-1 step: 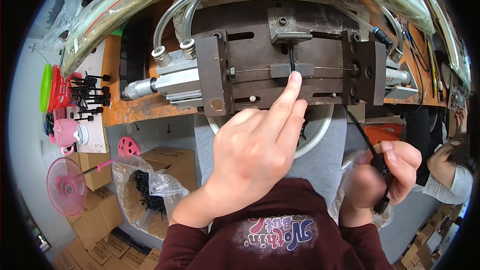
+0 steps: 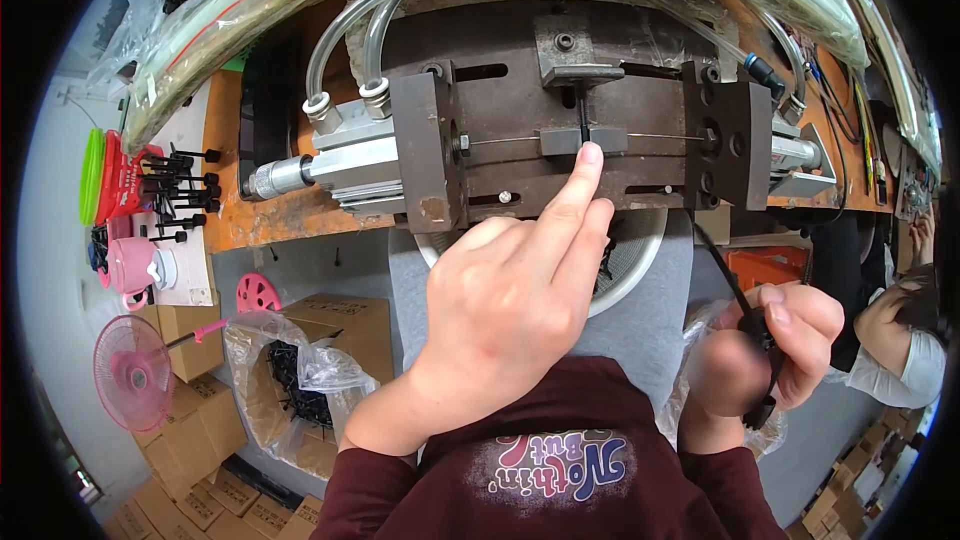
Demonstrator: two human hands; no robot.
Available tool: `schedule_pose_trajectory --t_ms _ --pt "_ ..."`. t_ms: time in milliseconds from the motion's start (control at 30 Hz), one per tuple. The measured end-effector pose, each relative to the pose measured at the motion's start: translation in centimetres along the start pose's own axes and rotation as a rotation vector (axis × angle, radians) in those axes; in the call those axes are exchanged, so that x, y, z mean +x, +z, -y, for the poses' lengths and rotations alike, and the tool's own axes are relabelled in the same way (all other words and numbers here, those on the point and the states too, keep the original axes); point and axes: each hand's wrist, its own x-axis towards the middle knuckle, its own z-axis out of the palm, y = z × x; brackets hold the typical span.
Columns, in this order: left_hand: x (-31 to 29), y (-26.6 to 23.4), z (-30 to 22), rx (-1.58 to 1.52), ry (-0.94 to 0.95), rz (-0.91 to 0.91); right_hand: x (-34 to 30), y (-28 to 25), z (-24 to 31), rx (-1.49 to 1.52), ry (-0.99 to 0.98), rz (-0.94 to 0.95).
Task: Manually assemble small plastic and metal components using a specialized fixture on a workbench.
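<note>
My left hand (image 2: 510,310) reaches over a dark metal fixture (image 2: 620,100) with its index finger stretched out. The fingertip presses on the near end of a thin black part (image 2: 585,117) standing at a small grey block (image 2: 556,143) in the fixture's middle. Nothing is held in that hand; its middle finger is also extended. Off to the right, my right hand (image 2: 800,350) is closed around a slim black rod with a thick collar (image 2: 732,280). The rod slants up and left toward the fixture's near edge. A blurred patch covers part of the thumb side.
Pneumatic cylinders (image 2: 355,165) with clear hoses flank the fixture. A white-rimmed basket (image 2: 640,275) sits on my lap beneath it. Lower left are a plastic-lined box of black parts (image 2: 300,390) and a pink fan (image 2: 132,372). Another person (image 2: 900,340) sits at right.
</note>
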Motion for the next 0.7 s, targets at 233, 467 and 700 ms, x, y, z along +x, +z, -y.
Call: schedule_pose_trajectory --t_ms 233,467,700 --pt "-0.1 -1.5 -0.6 -0.536 -0.185 0.005 0.3 1.8 0.0 0.062 -0.102 -0.030" --pt "-0.9 -2.2 -0.7 -0.671 -0.065 -0.127 1.0 2.4 0.0 0.112 -0.259 0.166" --pt "-0.9 -1.0 -0.1 -0.235 -0.025 -0.083 0.4 2.6 -1.3 0.379 -0.052 0.028"
